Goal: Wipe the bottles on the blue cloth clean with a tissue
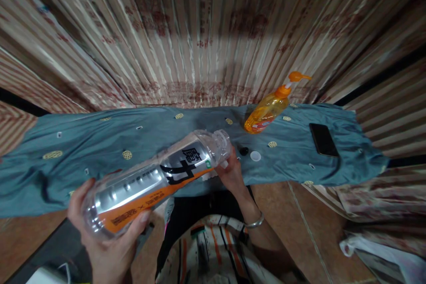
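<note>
A large clear plastic bottle (156, 182) with a silver and orange label is held up at a slant over the cloth, its neck toward the right. My left hand (109, 239) is wrapped round its base end, thumb along the near side. At the neck, my right hand (232, 173) grips from below and behind, with part of its fingers hidden by the bottle. No cap shows on the bottle's mouth. Just beyond my right hand lie a small black round piece (244, 151) and a white round cap (255, 156).
A pump bottle (268, 108) of orange liquid stands at the back of the blue-green cloth (199, 117). To the right lies a black phone (323, 140). Striped curtains (186, 53) hang behind the table. A white plastic bag (376, 250) is at lower right.
</note>
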The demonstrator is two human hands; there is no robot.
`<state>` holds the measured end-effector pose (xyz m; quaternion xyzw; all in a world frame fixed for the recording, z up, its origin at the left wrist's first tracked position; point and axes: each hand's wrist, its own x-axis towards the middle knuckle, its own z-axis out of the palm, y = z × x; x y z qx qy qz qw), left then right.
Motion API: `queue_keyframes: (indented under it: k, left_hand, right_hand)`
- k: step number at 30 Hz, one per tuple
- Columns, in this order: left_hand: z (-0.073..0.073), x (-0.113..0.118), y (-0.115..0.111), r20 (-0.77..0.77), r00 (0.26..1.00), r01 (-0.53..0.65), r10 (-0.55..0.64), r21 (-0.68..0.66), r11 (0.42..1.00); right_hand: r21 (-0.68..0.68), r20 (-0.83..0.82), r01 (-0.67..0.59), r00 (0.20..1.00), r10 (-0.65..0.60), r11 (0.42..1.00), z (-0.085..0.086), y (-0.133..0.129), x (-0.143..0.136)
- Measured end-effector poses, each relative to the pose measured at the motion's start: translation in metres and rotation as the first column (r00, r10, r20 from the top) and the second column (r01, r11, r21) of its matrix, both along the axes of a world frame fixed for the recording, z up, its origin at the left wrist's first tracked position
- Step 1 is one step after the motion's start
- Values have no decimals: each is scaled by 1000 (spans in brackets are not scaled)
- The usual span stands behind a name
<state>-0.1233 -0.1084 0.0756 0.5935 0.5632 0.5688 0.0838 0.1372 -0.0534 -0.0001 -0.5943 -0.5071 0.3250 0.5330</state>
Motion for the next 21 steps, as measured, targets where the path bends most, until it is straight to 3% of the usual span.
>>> queue_keyframes:
  k: [13, 21]
  left_hand:
    - [-1, -3, 1, -44, 999, 28, -26, 42, 999]
    - [-6, -5, -1, 12, 1000, -2, 2, 9, 1000]
  right_hand:
    - [2, 9, 1, 1000, -1, 1000, 1, -1, -1]
    - [24, 0, 11, 1000, -11, 1000, -2, 1, 0]
